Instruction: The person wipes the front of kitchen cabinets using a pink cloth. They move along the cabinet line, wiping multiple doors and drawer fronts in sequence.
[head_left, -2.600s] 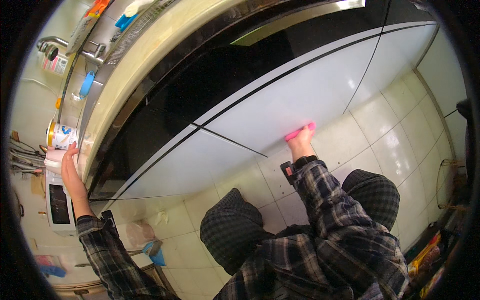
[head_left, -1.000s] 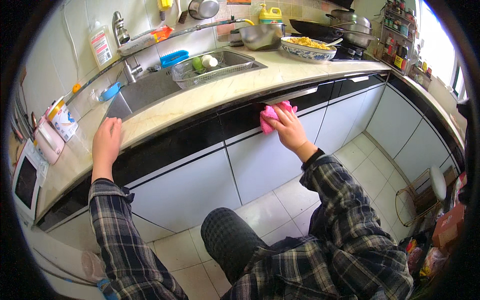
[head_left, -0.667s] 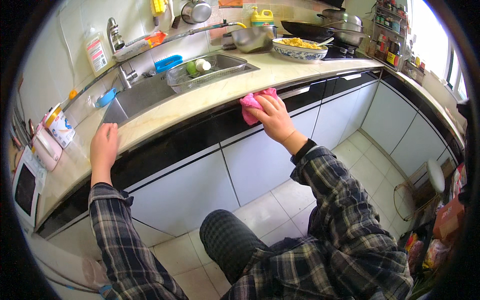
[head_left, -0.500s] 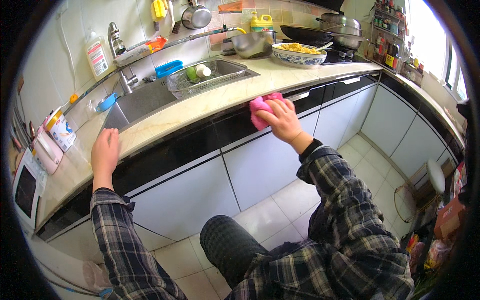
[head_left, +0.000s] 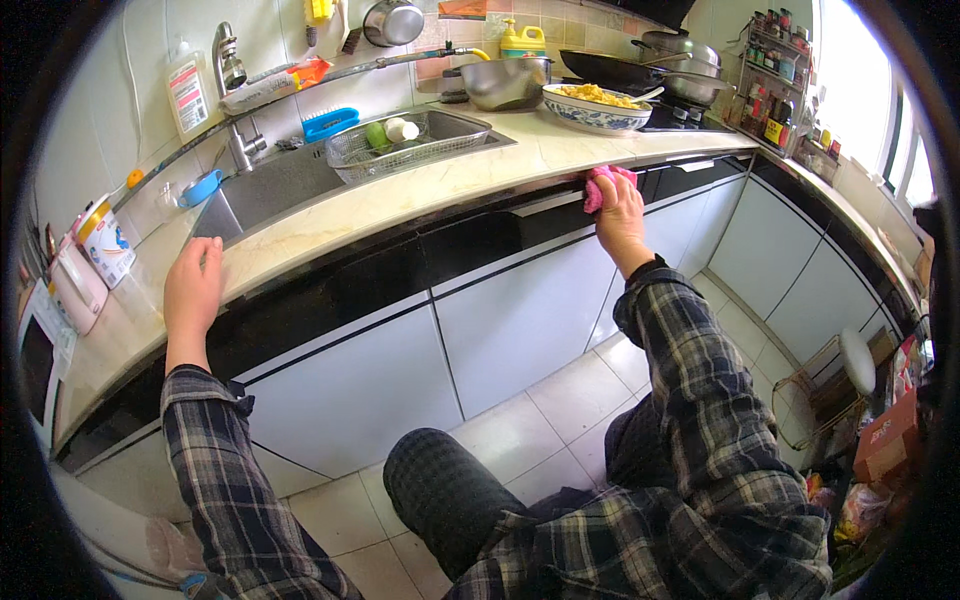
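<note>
In my right hand [head_left: 624,228] is a bunched pink cloth [head_left: 598,188], pressed to the upper edge of the black drawer front [head_left: 475,232] just below the countertop. The fingers are closed over the cloth and hide part of it. A pale drawer handle [head_left: 562,203] lies immediately left of the cloth. My left hand [head_left: 192,290] rests at the front edge of the cream countertop [head_left: 390,208], near the sink's left end. Its fingers are loosely bent and hold nothing that I can see.
A steel sink [head_left: 268,200] with a wire basket [head_left: 400,160] of vegetables is set into the counter. A patterned bowl of yellow food [head_left: 597,112] stands near the stove, beside a metal bowl [head_left: 502,88]. White cabinet doors [head_left: 525,310] run below; a stool [head_left: 856,362] stands at right.
My right hand has moved right along the drawer fronts with the pink cloth. My left hand stays at the counter edge, while the whole view has shifted slightly.
</note>
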